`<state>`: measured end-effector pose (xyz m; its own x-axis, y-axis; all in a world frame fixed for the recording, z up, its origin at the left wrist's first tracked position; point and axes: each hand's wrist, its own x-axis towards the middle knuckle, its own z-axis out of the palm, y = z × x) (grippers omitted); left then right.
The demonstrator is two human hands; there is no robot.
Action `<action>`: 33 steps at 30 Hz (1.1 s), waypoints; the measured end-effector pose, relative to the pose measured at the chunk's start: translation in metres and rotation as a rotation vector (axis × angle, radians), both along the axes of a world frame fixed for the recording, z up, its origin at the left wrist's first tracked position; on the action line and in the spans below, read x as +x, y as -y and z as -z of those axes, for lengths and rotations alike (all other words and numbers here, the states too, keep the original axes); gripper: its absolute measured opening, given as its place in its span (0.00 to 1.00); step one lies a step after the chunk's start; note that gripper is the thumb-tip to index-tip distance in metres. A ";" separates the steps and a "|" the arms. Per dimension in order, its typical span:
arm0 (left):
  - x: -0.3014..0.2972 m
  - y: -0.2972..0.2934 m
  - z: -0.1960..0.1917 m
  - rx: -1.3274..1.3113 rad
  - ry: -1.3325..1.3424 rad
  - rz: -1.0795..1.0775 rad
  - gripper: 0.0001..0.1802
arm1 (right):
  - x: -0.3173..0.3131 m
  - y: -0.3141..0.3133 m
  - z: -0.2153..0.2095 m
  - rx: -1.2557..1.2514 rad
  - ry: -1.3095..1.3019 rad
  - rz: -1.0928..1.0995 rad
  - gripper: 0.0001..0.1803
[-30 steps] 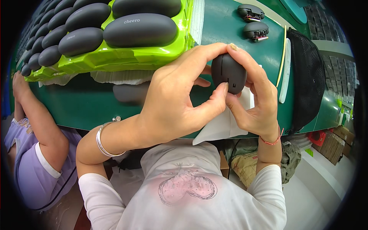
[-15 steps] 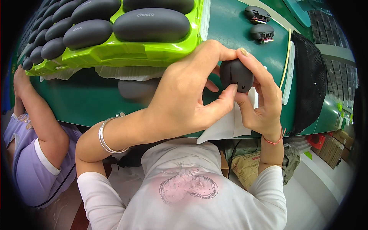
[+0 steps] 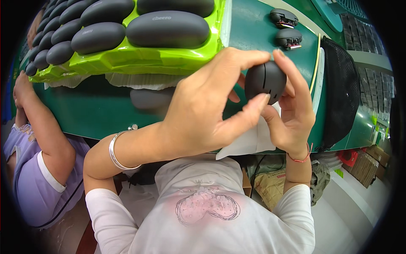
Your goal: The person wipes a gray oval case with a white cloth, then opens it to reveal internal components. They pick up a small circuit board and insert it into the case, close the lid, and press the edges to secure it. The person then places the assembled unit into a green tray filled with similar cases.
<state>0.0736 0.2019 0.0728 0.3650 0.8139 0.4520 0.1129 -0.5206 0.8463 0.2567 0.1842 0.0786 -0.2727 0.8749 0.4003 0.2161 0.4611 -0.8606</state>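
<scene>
Between both hands' fingers [image 3: 258, 111], dark case [image 3: 265, 80]

Both hands are meeting over the table's [image 3: 105, 110] near edge: the left hand [image 3: 207, 106] is lying left of the rounded shell [image 3: 265, 81], the right hand [image 3: 292, 114] right of and beneath it. A tray [image 3: 127, 59] of pods [image 3: 168, 28] is sitting behind-left; two small parts [image 3: 285, 27] are lying behind; a co-worker's arm [image 3: 38, 122] is resting far left.
</scene>
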 end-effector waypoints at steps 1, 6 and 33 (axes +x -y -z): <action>-0.001 0.001 -0.001 -0.032 -0.001 0.000 0.29 | 0.002 -0.001 -0.003 -0.108 -0.060 -0.019 0.39; 0.000 0.006 -0.007 -0.224 0.040 0.002 0.28 | 0.008 -0.003 -0.017 -0.651 -0.430 -0.023 0.44; 0.003 -0.001 0.004 0.227 -0.253 0.019 0.24 | 0.023 -0.011 0.005 -1.337 -1.152 -0.521 0.46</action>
<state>0.0763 0.2027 0.0689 0.5031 0.6947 0.5141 0.2926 -0.6966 0.6551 0.2801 0.1956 0.0737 -0.7149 0.6542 -0.2467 -0.5997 -0.7552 -0.2646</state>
